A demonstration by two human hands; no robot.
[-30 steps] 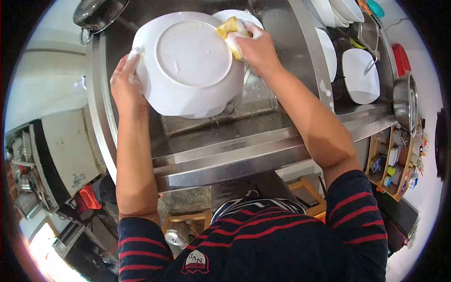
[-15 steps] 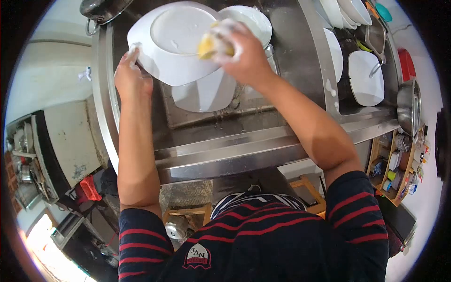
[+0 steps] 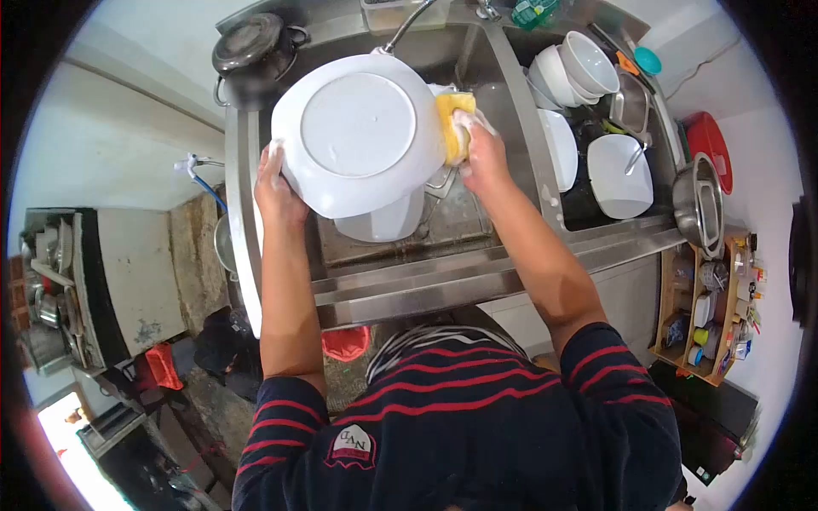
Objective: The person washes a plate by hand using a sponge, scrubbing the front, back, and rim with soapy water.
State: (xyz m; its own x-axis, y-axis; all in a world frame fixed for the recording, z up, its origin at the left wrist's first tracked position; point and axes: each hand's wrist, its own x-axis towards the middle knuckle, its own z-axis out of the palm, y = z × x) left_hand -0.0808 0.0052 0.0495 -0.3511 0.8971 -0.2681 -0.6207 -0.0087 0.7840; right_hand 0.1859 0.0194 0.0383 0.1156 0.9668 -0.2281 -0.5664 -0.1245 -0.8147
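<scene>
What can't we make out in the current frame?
All head view:
White dish held up: its far side, turned from the camera.
Plate below: upper part, hidden by that dish.
Right hand: parts of the fingers, under foam.
Green item: cut off by the top edge.
Wooden shelf: contents mostly too small to identify.

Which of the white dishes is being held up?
The large white round-cornered dish, underside toward the camera: the left hand grips its edge. The white plate beneath it and two white plates in the right basin are unheld.
</scene>
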